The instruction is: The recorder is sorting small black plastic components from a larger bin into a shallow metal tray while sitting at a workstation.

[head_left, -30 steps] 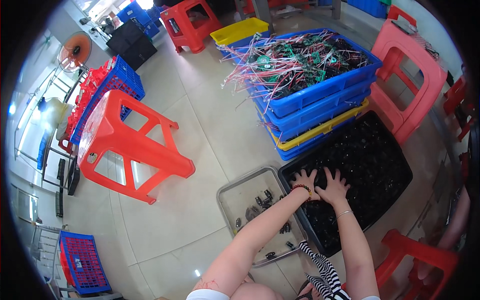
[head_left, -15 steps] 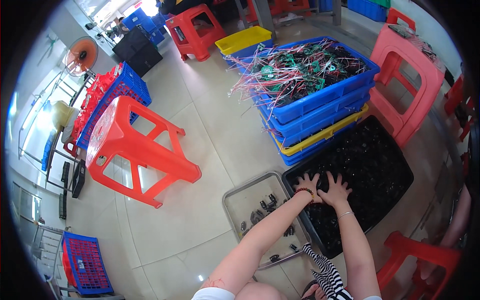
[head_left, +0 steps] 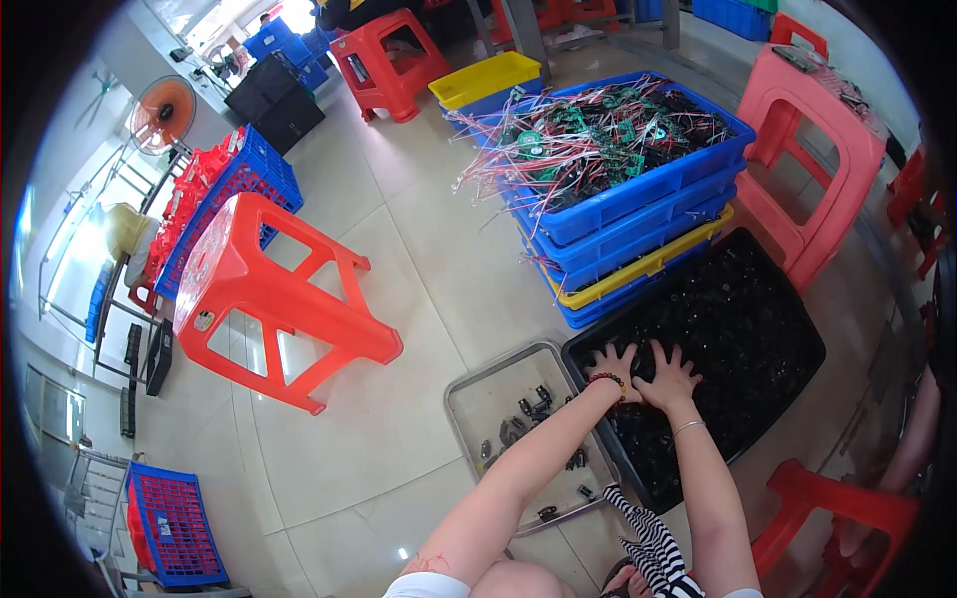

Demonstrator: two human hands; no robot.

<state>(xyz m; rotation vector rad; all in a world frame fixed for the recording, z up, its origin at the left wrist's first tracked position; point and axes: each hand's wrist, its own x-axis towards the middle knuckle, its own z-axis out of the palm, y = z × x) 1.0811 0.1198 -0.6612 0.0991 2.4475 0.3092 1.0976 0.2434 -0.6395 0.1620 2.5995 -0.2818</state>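
My left hand (head_left: 613, 373), with a beaded bracelet at the wrist, lies spread on small glossy black parts (head_left: 738, 329). These fill a large black bin (head_left: 574, 359) on the floor. Beside it my right hand (head_left: 670, 380), a thin bangle at its wrist, rests on the same heap with fingers apart, the thumbs close together. Neither hand visibly grips a part. What lies under the palms is hidden. To the left, a shallow metal tray (head_left: 478, 399) holds several scattered black parts (head_left: 539, 401), partly covered by my left forearm.
Stacked blue crates (head_left: 598, 221) stand behind the bin, the top one heaped with green circuit boards and red-and-white wires (head_left: 598, 140). A red stool (head_left: 239, 279) is at left, a pink-red stool (head_left: 832, 149) at right, another red stool (head_left: 797, 508) near right. Red-filled blue baskets (head_left: 284, 174) line the left.
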